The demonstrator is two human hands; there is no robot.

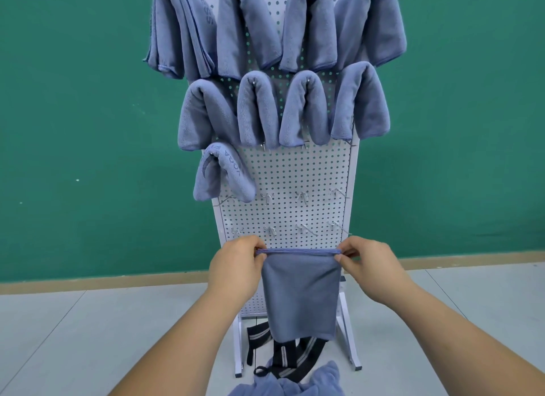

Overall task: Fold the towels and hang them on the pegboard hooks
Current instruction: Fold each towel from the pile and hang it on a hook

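Blue-grey folded microfibre towel [300, 295] is being held up in front of the lower part of the pegboard, below the bare hooks, hanging straight down as a flat rectangle.

Background is being filled by a plain green wall [73, 115], with a light grey tiled floor [73, 336] beneath. White perforated metal pegboard [295, 171] is being carried upright on a white frame stand on the floor, in front of the wall.

Board is being covered at the top by nine hung blue-grey towels [309, 109]: four in the top row, four in the second, one at the left of the third row, each draped over a hook.

Crumpled heap of blue-grey towels [295, 384] is being seen at the bottom edge, partly cut off. Black straps with pale stripes [283, 354] are being seen on the floor between the stand legs, behind the heap.

Towel's top edge is being pulled taut between both hands. Left corner is being pinched by the left hand [236, 266], thumb against fingers; right corner is being pinched the same way by the right hand [371, 266].

Two rows of small bare metal hooks [302, 195] are being left unused just above the hands.
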